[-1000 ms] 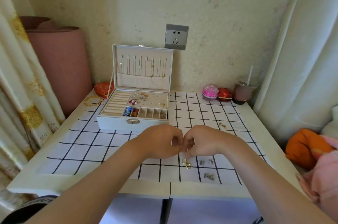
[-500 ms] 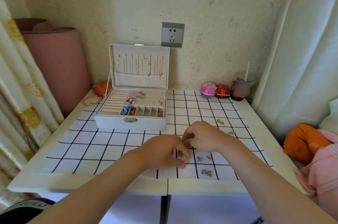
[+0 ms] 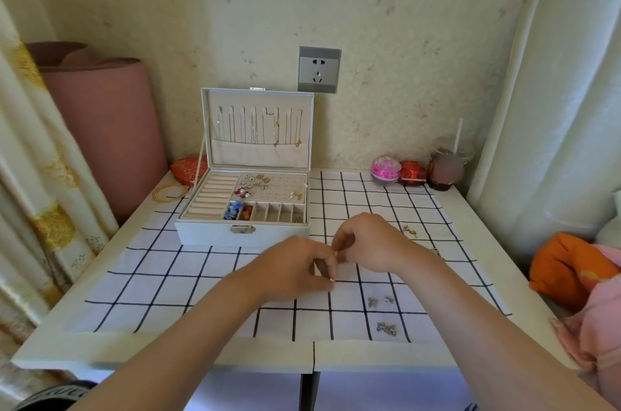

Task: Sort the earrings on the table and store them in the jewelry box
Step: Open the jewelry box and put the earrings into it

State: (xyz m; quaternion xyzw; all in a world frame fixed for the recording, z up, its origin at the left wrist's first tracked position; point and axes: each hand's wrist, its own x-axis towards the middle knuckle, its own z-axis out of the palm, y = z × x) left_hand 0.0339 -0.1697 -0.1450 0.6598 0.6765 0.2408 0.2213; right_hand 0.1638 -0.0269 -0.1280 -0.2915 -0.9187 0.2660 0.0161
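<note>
Okay: desk [image 3: 134, 346] carries the open jewelry box [image 3: 242, 236]. Left grip [image 3: 295, 273] pinches a tiny earring [image 3: 332, 280]. Right grip [image 3: 369, 242] is curled, contents unclear. Match the pair and keep the pinch firm. Silver earrings [image 3: 386, 328] lie near the front edge.

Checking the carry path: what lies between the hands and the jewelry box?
In the head view, only bare checked cloth separates the left hand and right hand from the jewelry box.

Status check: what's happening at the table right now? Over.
Left hand pinches a small earring. Right hand curled beside it, contents unclear. Jewelry box open, path clear.
</note>
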